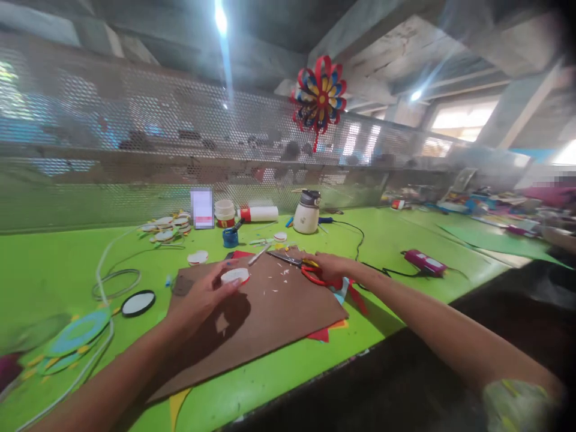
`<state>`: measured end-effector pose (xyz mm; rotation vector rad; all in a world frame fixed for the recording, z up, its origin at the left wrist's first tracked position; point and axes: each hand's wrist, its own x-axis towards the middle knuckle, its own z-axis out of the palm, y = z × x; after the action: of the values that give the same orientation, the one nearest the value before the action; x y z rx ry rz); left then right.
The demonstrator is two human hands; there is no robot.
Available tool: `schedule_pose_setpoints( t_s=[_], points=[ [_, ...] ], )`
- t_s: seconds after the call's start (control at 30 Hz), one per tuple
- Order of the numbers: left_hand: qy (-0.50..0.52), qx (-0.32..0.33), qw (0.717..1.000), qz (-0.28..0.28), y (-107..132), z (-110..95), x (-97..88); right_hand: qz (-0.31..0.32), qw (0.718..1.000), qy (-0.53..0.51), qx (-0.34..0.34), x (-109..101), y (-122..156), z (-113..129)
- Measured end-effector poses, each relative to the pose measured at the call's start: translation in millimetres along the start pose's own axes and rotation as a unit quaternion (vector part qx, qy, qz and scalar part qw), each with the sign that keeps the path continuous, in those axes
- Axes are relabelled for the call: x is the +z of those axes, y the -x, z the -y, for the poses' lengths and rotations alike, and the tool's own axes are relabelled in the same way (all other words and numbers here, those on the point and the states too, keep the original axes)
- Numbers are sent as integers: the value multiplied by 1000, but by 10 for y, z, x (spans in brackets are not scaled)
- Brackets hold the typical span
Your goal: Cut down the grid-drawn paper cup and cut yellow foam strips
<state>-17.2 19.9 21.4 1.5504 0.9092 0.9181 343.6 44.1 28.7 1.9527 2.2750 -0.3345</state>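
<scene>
My left hand (pixel 211 289) pinches a small white disc with a red edge (pixel 234 276), holding it above a brown board (pixel 279 318). The thumb lies along the disc's near side and the fingers are behind it. At the board's right side, my right hand (pixel 330 266) grips the red and orange handles of a pair of scissors (pixel 294 260). The blades point left, toward a thin pale stick-like tool (pixel 260 254). Small white paper scraps (pixel 284 273) lie scattered on the board between my hands.
Behind the board stand a cream bottle (pixel 306 215), a blue jar (pixel 230 237), white tubs (pixel 225 213) and a lit phone (pixel 202 208). A round black-rimmed mirror-like disc (pixel 138 303) and white cable (pixel 102 276) lie left. A maroon glue gun-like tool (pixel 423 263) lies right.
</scene>
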Motion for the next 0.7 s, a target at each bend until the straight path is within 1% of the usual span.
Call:
schedule_pose_setpoints(
  t_s=[0.07,0.13,0.23,0.3,0.4,0.5,0.57,0.6,0.7],
  points=[
    [22,1,999,-28,-21,-58,-27,-5,1000,9,-16,1,-33,-6],
    [42,5,998,-47,-28,-137,-60,-26,999,12,-27,20,-50,-9],
    [68,13,996,-60,-14,-282,-138,-97,995,2,-37,55,-38,-32],
    [79,14,995,-56,2,-380,-213,-142,988,-22,-54,65,1,-68],
    [94,19,994,-50,18,-505,-335,-212,969,-85,-89,46,102,-133],
    [111,30,992,-53,19,-596,-410,-276,938,-169,-128,-19,206,-140],
    [118,42,990,-59,11,-639,-422,-298,915,-229,-149,-77,255,-68],
    [121,54,989,-67,6,-657,-422,-298,905,-259,-159,-105,275,-3],
    [129,108,981,-99,3,-701,-424,-265,880,-338,-200,-160,338,289]
  ],
)
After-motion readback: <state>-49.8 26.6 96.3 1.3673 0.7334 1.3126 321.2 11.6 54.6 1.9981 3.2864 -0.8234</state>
